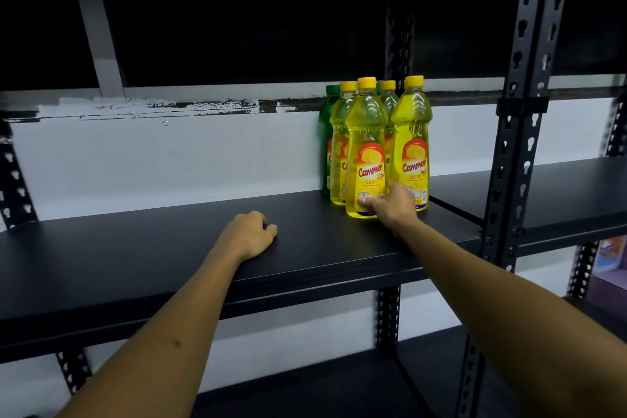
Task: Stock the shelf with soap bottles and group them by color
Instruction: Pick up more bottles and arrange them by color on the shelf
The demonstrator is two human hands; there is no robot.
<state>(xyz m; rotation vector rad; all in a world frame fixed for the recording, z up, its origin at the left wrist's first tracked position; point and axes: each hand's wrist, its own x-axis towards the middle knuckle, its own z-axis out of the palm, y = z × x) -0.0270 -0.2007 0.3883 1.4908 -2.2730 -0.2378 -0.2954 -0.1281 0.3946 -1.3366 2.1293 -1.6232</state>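
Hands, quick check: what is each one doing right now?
Left hand: rests on the shelf, fingers loosely curled, holding nothing.
Right hand: grips the base of the front yellow bottle.

White wall (169, 159) behind the rack; colourful box (610, 258) lower right, beyond the upright
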